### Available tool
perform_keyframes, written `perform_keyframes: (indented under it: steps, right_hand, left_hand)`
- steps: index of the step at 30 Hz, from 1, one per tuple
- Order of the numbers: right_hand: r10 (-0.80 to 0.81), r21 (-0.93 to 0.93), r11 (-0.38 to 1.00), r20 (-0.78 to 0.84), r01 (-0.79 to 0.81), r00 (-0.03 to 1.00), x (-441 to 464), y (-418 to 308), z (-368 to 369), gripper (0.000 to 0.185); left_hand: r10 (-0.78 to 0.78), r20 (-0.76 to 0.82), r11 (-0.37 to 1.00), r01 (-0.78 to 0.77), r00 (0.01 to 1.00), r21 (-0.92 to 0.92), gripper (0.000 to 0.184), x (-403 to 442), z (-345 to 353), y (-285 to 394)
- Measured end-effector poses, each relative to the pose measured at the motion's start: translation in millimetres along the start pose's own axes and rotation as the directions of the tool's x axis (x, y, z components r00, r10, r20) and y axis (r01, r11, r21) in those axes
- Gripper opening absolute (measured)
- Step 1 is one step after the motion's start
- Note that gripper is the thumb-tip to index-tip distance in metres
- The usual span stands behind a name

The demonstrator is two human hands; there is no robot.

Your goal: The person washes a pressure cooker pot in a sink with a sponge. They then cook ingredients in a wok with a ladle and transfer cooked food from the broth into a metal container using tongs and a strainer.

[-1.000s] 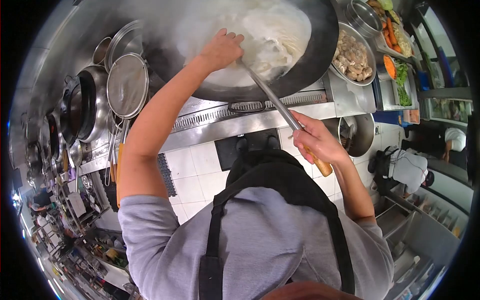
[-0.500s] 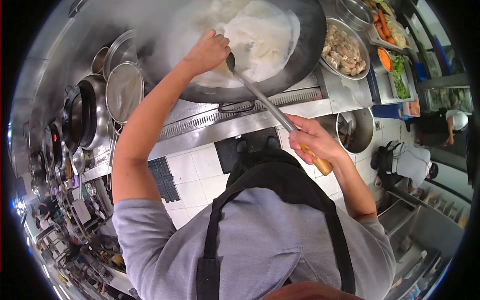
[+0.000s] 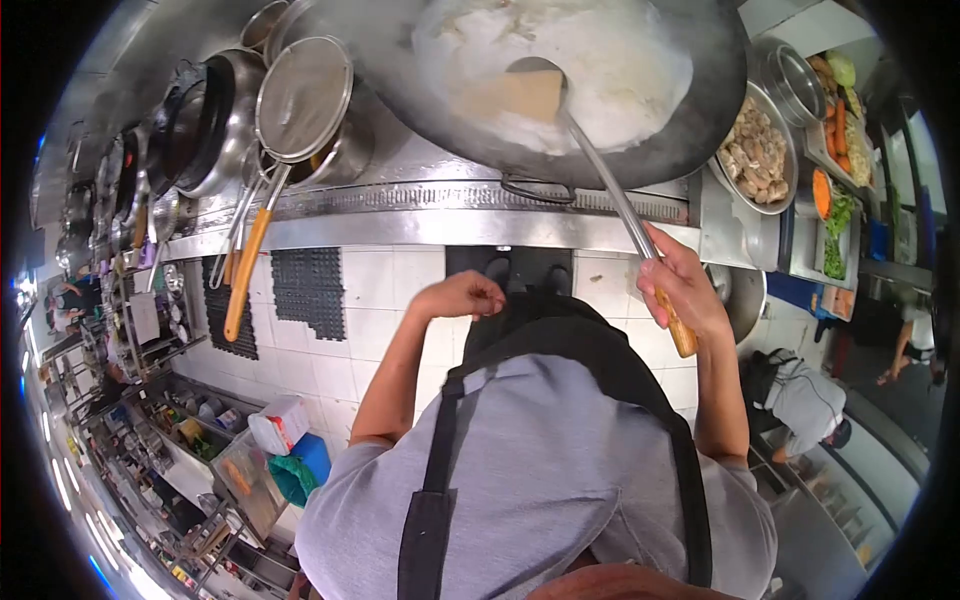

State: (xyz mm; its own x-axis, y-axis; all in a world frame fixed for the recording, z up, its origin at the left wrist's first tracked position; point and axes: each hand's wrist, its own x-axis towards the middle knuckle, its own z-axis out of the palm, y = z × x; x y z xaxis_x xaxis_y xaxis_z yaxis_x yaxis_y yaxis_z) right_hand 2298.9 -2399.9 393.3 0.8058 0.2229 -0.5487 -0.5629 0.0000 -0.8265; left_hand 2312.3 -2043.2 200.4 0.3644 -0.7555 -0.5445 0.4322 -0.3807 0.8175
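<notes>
Head view: steel counter point(image 3: 400, 232), white-tiled floor point(image 3: 370, 282), left hand point(image 3: 458, 296) in loose curl, right hand point(image 3: 682, 282) around ladle point(image 3: 612, 188).

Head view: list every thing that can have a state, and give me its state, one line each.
Left hand: loosely curled, nothing visible in it
Right hand: closed around the ladle's wooden handle
Ladle: bowl end in the wok, something tan in it
Wok: uncovered, steaming, holding whitish liquid
Strainer: mesh bare, handle jutting past the counter edge
Metal bowl: uncovered, heaped with pale chunks
</notes>
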Motion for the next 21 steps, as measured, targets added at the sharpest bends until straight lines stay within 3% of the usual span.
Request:
perform_keyframes:
  steps: [1,2,3,5,6,7,8,9,11,12,14,16,17,20,21]
  right_hand:
    - [0.003,0.009,1.0,-0.002,-0.003,1.0,1.6,-3.1,-0.3,0.058]
    - [0.003,0.021,1.0,-0.002,-0.003,1.0,3.5,-5.3,-2.0,0.057]
    - [0.008,0.02,1.0,-0.001,-0.008,1.0,5.0,-6.5,-4.7,0.058]
    - [0.01,0.01,1.0,0.031,-0.011,0.999,8.8,-11.0,-12.5,0.058]
    - [0.016,0.004,1.0,0.047,-0.016,0.999,8.4,-12.6,-16.4,0.059]
    - [0.038,-0.036,0.999,0.028,-0.037,0.999,7.1,-13.8,-18.9,0.059]
    - [0.054,-0.078,0.996,0.008,-0.054,0.998,7.1,-15.8,-20.7,0.059]
    - [0.067,-0.118,0.991,-0.015,-0.069,0.998,6.6,-16.8,-23.1,0.06]
    - [0.043,-0.25,0.967,-0.067,-0.058,0.997,5.1,-11.4,-26.7,0.061]
    - [0.027,-0.314,0.948,-0.088,-0.054,0.996,4.5,-6.4,-29.2,0.062]
    - [-0.025,-0.374,0.927,-0.129,-0.025,0.991,3.6,4.1,-33.7,0.064]
    - [-0.054,-0.481,0.876,-0.184,-0.042,0.982,1.3,9.8,-36.8,0.065]
    - [-0.248,-0.623,0.777,-0.168,0.092,0.954,5.7,26.9,-44.1,0.065]
    - [-0.324,-0.679,0.728,-0.215,0.098,0.921,4.2,45.2,-47.4,0.063]
    - [-0.352,-0.665,0.739,-0.245,0.107,0.903,4.5,50.9,-48.5,0.063]
  left_hand:
    - [-0.055,-0.04,0.92,0.067,0.998,0.387,0.022,19.7,4.9,-32.9]
    - [-0.021,-0.132,0.679,0.111,0.991,0.725,0.022,51.4,15.4,-91.4]
    - [-0.104,-0.068,0.535,0.113,0.992,0.837,0.022,86.3,25.2,-121.4]
    - [-0.086,0.067,0.926,0.055,0.994,0.374,0.026,152.3,35.1,-154.6]
    - [-0.146,-0.033,0.989,0.145,0.989,-0.017,0.027,179.6,50.5,-161.7]
    - [-0.243,-0.094,0.893,0.185,0.965,-0.411,0.029,205.3,67.7,-166.2]
    - [-0.355,-0.107,0.656,0.165,0.929,-0.736,0.031,231.1,79.6,-170.6]
    - [-0.37,-0.154,0.529,0.071,0.916,-0.846,0.032,261.7,88.4,-182.0]
    - [-0.422,-0.225,0.227,-0.138,0.878,-0.964,0.037,312.8,101.6,-186.9]
    - [-0.416,-0.177,0.008,-0.192,0.892,-0.981,0.036,327.7,100.8,-180.9]
    - [-0.328,-0.257,-0.19,-0.33,0.909,-0.925,0.033,358.7,103.7,-180.4]
    - [-0.282,-0.288,-0.147,-0.338,0.915,-0.93,0.031,390.3,107.1,-202.6]
    - [-0.26,-0.304,-0.123,-0.343,0.917,-0.931,0.031,393.8,107.8,-199.7]
    - [-0.525,-0.183,-0.11,-0.279,0.831,-0.954,0.033,380.2,123.4,-150.0]
    - [-0.449,-0.202,-0.143,-0.293,0.871,-0.945,0.031,383.8,126.4,-152.4]
